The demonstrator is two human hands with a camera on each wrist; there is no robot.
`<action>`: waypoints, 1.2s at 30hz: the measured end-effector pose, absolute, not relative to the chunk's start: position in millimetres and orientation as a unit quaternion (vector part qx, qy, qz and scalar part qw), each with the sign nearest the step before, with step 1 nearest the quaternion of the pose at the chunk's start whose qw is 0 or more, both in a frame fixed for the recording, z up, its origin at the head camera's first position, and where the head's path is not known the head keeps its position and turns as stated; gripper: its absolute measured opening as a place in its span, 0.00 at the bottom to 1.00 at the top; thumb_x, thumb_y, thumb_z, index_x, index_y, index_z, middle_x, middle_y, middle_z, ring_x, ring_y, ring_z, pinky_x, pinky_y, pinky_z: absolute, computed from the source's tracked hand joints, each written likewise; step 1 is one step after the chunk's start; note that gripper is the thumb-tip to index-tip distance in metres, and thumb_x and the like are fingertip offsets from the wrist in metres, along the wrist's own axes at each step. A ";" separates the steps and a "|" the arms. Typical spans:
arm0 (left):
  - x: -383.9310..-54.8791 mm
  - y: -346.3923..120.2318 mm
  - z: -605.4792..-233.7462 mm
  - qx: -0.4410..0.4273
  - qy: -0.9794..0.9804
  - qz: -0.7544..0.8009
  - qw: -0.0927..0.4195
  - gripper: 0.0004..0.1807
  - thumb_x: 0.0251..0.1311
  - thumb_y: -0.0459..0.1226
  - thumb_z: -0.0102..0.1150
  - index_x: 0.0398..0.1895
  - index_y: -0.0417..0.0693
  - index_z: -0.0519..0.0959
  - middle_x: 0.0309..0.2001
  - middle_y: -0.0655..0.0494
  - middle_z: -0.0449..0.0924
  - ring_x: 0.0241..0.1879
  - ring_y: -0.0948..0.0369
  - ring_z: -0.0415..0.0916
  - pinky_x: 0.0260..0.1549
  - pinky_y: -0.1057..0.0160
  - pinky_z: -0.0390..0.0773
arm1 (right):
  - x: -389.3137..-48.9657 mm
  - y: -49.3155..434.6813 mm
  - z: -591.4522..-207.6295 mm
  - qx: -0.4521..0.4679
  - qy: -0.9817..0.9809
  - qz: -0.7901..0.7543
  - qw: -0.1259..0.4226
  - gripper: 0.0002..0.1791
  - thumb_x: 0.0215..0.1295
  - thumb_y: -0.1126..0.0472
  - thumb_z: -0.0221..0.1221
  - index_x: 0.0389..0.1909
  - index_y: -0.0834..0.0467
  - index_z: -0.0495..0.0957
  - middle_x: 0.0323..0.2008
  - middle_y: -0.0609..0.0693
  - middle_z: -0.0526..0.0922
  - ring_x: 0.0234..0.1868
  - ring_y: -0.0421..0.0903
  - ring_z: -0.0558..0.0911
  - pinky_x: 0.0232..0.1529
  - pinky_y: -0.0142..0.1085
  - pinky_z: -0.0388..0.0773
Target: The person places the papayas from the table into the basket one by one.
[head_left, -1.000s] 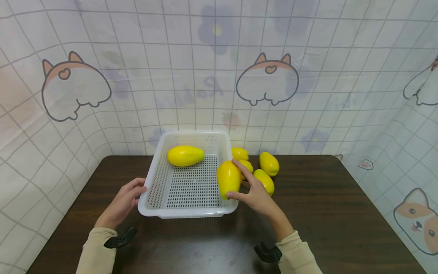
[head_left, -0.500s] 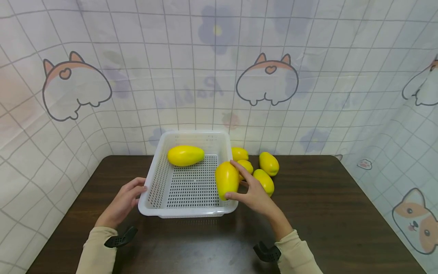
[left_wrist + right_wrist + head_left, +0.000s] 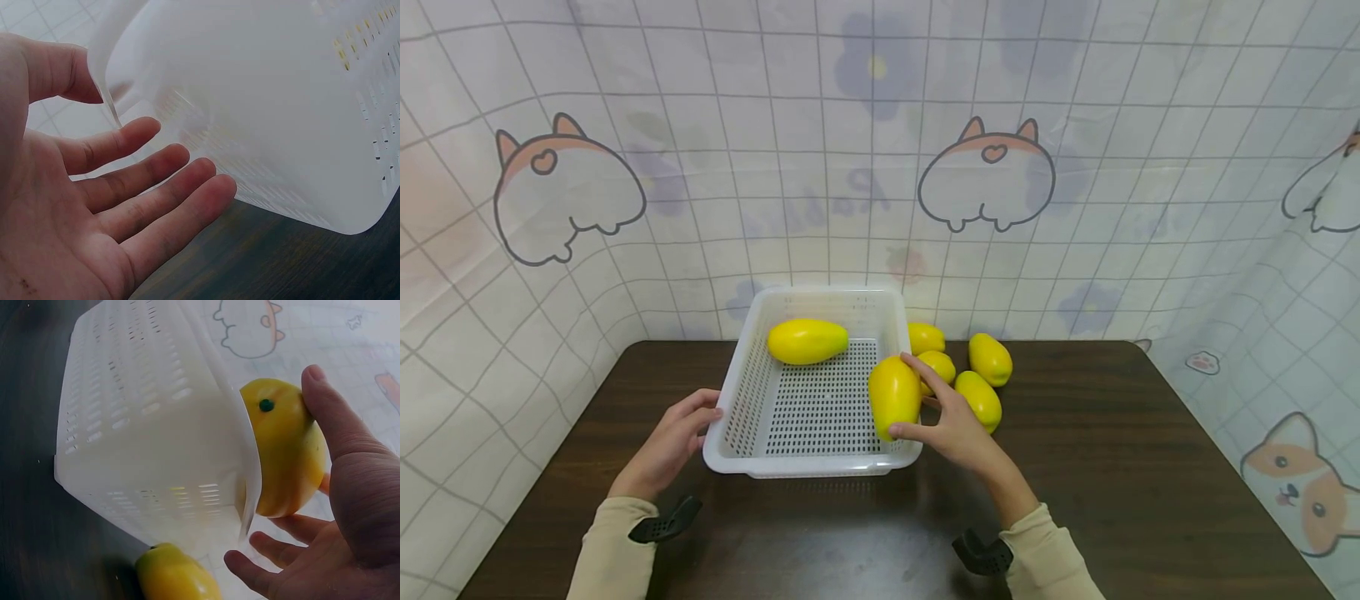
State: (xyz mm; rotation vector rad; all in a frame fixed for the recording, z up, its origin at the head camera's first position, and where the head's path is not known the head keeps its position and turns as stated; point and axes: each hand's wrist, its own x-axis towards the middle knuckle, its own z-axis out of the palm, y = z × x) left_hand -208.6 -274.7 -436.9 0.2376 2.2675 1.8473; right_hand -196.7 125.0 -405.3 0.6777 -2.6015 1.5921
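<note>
Held fruit [image 3: 895, 398]: yellow, at the right side of the basket [image 3: 808, 465], near its front corner.
Handling: looks firm and fairly light, glossy skin — could slip. Best grip is across the fat middle, thumb opposite fingers.
Right hand [image 3: 961, 427]: spread wide, holding that fruit between thumb and fingers.
Left hand [image 3: 673, 433]: light hold on the basket's left rim — thumb at the lip, fingers extended below.
Inner fruit [image 3: 807, 342]: on its side, far left inside the basket.
Loose fruits [image 3: 989, 360]: four, right of the basket on the bench [image 3: 1112, 467].
Edges: basket's right rim beside the held fruit, can't tell if touching; backdrop [image 3: 775, 167] close behind the basket.
Room: perforated basket floor shows between its two fruits; bench extends in front of the basket and well right.
</note>
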 end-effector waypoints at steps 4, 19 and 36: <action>-209.0 -274.8 -437.3 0.080 0.770 0.624 0.103 0.25 0.72 0.47 0.44 0.64 0.39 0.63 0.54 0.61 0.71 0.49 0.68 0.77 0.48 0.60 0.80 | -196.6 123.6 -405.9 0.216 -0.835 0.505 0.009 0.49 0.52 0.42 0.69 0.73 0.38 0.54 0.73 0.46 0.60 0.69 0.51 0.66 0.66 0.56 0.67; -210.5 -274.6 -437.9 0.076 0.774 0.621 0.103 0.24 0.73 0.47 0.43 0.63 0.41 0.64 0.54 0.62 0.71 0.49 0.67 0.77 0.48 0.59 0.80 | -197.1 119.8 -409.2 0.220 -0.838 0.500 0.009 0.51 0.50 0.41 0.70 0.74 0.40 0.54 0.73 0.46 0.61 0.69 0.51 0.66 0.66 0.58 0.64; -212.3 -275.5 -439.6 0.077 0.772 0.622 0.105 0.24 0.73 0.48 0.43 0.63 0.41 0.64 0.53 0.64 0.72 0.49 0.67 0.77 0.48 0.59 0.80 | -196.2 123.5 -406.0 0.201 -0.835 0.513 -0.001 0.47 0.53 0.46 0.70 0.73 0.44 0.57 0.73 0.53 0.59 0.70 0.56 0.64 0.66 0.59 0.64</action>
